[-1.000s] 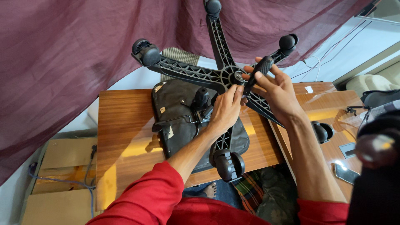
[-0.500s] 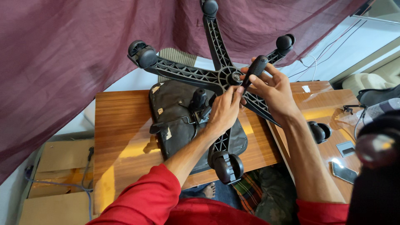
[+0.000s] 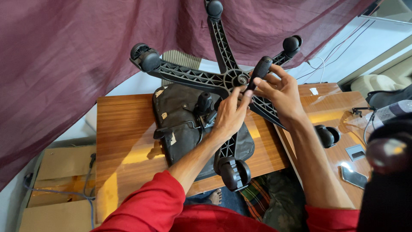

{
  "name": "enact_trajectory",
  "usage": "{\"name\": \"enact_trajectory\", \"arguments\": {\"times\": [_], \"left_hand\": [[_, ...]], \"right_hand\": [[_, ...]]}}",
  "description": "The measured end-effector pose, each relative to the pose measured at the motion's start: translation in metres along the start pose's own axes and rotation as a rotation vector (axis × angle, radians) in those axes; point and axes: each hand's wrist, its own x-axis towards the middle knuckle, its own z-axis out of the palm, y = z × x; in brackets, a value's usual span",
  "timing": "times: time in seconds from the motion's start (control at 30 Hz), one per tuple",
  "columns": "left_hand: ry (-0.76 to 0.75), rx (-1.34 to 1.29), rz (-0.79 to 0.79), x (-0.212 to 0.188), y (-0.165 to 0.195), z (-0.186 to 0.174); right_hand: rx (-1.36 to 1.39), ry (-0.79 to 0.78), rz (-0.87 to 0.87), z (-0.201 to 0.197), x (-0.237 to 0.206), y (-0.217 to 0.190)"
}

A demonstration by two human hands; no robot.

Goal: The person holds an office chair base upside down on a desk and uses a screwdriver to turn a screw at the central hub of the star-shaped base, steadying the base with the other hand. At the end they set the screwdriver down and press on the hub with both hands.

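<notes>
An office chair lies upside down on a wooden table [image 3: 124, 137], its worn black seat [image 3: 180, 124] flat on the wood and its black five-arm wheeled base [image 3: 201, 77] pointing up at me. My right hand [image 3: 279, 92] grips a black-handled tool [image 3: 260, 69] whose tip meets the hub [image 3: 238, 80] of the base. My left hand [image 3: 231, 112] rests just below the hub, fingertips touching the tool's lower end. Both sleeves are red.
A maroon curtain [image 3: 64, 56] hangs behind the table. A second wooden table [image 3: 330, 107] at right carries a phone [image 3: 354, 176] and small items. Cardboard boxes [image 3: 60, 180] with a cable sit on the floor at left. A dark blurred object [image 3: 386, 172] blocks the lower right.
Both hands stay at the hub; the tool handle has tilted slightly more upright. The view has shifted a little.
</notes>
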Motion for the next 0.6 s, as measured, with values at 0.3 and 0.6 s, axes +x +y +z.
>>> {"name": "enact_trajectory", "arguments": {"times": [0.3, 0.6], "left_hand": [[-0.043, -0.027, -0.040, -0.0001, -0.0032, 0.0008], [-0.028, -0.037, -0.025, 0.0010, -0.0053, 0.0027]], "right_hand": [[0.098, 0.026, 0.130, 0.0000, -0.0016, -0.0064], [-0.366, 0.112, 0.019, 0.0061, 0.0034, 0.0029]]}}
